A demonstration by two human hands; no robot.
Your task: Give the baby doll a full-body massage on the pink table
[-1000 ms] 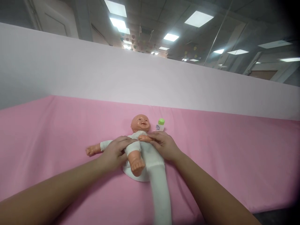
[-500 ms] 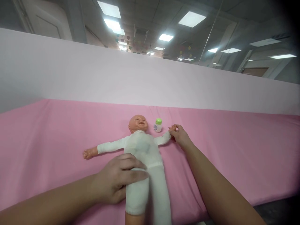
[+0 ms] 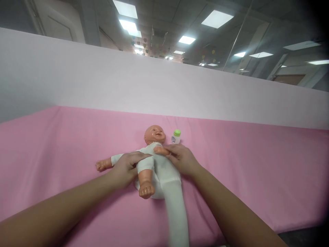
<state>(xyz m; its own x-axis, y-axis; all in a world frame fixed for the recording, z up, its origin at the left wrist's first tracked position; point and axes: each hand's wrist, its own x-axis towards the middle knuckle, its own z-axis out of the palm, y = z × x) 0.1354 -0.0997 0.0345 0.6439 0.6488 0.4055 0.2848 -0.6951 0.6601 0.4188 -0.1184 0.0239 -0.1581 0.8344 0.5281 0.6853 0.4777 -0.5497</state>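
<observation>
A baby doll (image 3: 167,171) in a white suit lies on its back, head away from me. My left hand (image 3: 128,168) is wrapped round the doll's bent leg (image 3: 145,166) at the knee, which is folded up over its belly with the bare foot toward me. With its fingers closed, my right hand (image 3: 182,159) holds the doll's arm (image 3: 161,151) across the chest. The other leg stretches straight toward me, and the other arm lies out to the left. Just beyond my right hand stands a small bottle (image 3: 176,137) with a green cap.
Pink cloth (image 3: 252,164) covers the padded table under the doll. A pale wall or raised side (image 3: 128,82) runs along the back, with a glass or mirror panel (image 3: 167,27) above it showing ceiling lights. The table's front edge shows at lower right.
My left hand has pushed the doll's leg up, bending it toward the belly. My right hand has brought the doll's arm from the side inward across its chest.
</observation>
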